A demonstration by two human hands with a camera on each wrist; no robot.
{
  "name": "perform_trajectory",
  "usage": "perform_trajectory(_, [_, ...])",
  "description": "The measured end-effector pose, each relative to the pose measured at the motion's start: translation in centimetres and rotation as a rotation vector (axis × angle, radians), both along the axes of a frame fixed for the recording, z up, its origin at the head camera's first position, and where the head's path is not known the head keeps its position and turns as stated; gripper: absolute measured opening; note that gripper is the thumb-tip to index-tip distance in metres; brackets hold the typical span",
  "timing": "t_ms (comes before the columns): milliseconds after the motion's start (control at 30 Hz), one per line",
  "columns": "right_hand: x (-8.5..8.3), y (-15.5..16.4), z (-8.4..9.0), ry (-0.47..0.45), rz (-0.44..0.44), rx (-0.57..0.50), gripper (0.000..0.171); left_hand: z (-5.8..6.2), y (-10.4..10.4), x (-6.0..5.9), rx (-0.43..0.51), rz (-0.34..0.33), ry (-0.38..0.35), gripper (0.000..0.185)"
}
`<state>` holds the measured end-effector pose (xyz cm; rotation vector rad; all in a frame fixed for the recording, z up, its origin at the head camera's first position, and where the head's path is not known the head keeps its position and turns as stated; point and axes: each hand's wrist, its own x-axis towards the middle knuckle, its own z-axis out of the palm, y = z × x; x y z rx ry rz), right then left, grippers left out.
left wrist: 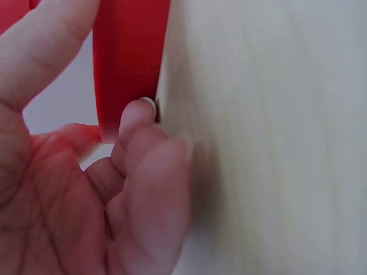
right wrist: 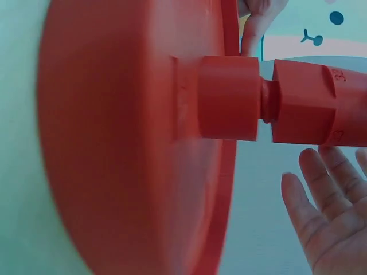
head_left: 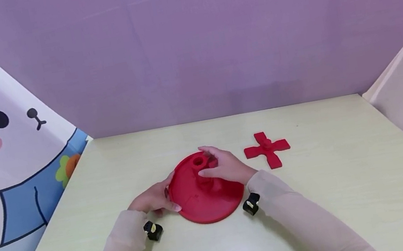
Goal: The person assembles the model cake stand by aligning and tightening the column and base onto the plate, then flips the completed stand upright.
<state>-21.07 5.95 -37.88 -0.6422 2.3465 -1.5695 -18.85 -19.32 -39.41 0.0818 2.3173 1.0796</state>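
At the left of the cluster, the left hand (head_left: 154, 199) rests on the pale table (head_left: 336, 191) against the near-left rim of the red disc (head_left: 198, 201): the thumb lies on top of the rim and, in the left wrist view, the curled fingers (left wrist: 137, 123) tuck against the rim's edge where it meets the table, so this hand pinches the disc's edge and steadies it. The disc lies flat near the middle of the table, touching both hands, and it is a shallow dish with a raised lip; nothing loose shows inside it. From its centre rises 1 red hub (head_left: 200, 166), its long axis upright, standing straight off the disc face; the right wrist view shows it as a round collar, a thin neck and a broader block above. The right hand (head_left: 224, 168) comes over the hub from the right, so the hub lies just left of its palm, nearer this hand than the other; the head view has the fingers draped around the hub's top, while the wrist view shows them nearly straight and just clear, so I cannot tell whether it truly grips. Further right, well apart from both hands, 1 red cross piece (head_left: 267, 149) lies flat on the table.
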Motion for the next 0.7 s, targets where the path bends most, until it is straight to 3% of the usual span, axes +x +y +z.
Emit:
perform_trajectory(167, [-0.21,0.13,-0.53,-0.096,0.028,-0.080,0.072,0.01,-0.07,0.08,0.007,-0.001,0.000,0.110])
perform_trajectory(333, [-0.29,0.03,-0.88,-0.128,0.054,-0.111,0.070,0.15,-0.05,0.17,0.013,-0.003,0.002,0.110])
perform_trajectory(700, [-0.32,-0.48,-1.03,-0.090,0.009,-0.092,0.061,0.00,0.01,0.17,0.019,0.006,0.000,0.110])
